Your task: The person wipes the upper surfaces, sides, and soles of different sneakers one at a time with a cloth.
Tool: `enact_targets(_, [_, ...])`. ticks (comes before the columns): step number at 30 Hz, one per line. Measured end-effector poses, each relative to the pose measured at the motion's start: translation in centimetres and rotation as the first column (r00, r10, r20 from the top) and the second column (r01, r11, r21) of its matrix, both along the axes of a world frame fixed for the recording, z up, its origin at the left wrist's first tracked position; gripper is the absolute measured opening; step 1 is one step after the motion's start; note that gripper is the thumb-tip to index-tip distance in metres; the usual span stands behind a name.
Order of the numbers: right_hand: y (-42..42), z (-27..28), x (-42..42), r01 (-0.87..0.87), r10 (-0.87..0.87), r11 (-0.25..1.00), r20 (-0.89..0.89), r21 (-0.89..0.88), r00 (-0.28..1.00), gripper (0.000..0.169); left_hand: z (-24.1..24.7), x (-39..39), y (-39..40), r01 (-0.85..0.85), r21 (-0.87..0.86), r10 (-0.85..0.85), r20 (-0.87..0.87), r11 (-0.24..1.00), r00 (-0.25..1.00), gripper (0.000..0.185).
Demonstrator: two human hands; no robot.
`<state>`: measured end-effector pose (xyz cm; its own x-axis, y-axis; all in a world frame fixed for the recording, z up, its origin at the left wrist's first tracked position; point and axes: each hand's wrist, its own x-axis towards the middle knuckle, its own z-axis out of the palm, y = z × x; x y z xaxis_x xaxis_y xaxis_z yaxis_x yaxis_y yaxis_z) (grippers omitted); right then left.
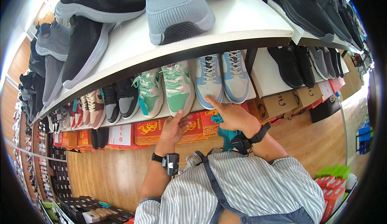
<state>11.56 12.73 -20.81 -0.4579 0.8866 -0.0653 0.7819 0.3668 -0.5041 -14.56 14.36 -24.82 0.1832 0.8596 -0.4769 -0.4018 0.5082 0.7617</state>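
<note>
My left hand (174,128) is at the front edge of the lower shelf (124,119). Its thumb meets the toe of a beige and mint-green sneaker (178,94), while its fingers curl loosely below. The matching sneaker (149,97) stands to the left with a teal tag hanging over it. My right hand (237,116) extends its index finger onto the toe of a pale grey and light-blue sneaker (208,82). A teal cloth (225,134) is bunched in that hand and hangs below it. The other blue sneaker (235,78) stands beside its mate.
The white upper shelf (242,18) overhangs the lower row and bears a grey knit sneaker (178,12) and black sneakers (102,3). Red and gold shoeboxes (169,131) sit under the lower shelf. Brown cartons (278,103) stand to the right. Stacked boxes (90,209) lie behind at left.
</note>
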Motion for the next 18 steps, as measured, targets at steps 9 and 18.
enact_targets(9, [-0.1, 0.6, 0.5, -0.002, 0.000, 0.999, 0.042, 0.048, 0.999, 0.103, 0.0, -0.3, 0.4, 0.060, -0.041, -0.059, 0.017, 0.997, 0.998, 0.049])
enact_targets(18, [-0.3, 2.2, 0.8, 0.055, -0.052, 0.997, 0.062, -0.052, 0.997, 0.096, 1.2, -1.0, 0.1, 0.169, -0.041, -0.172, -0.341, 0.985, 0.924, 0.052])
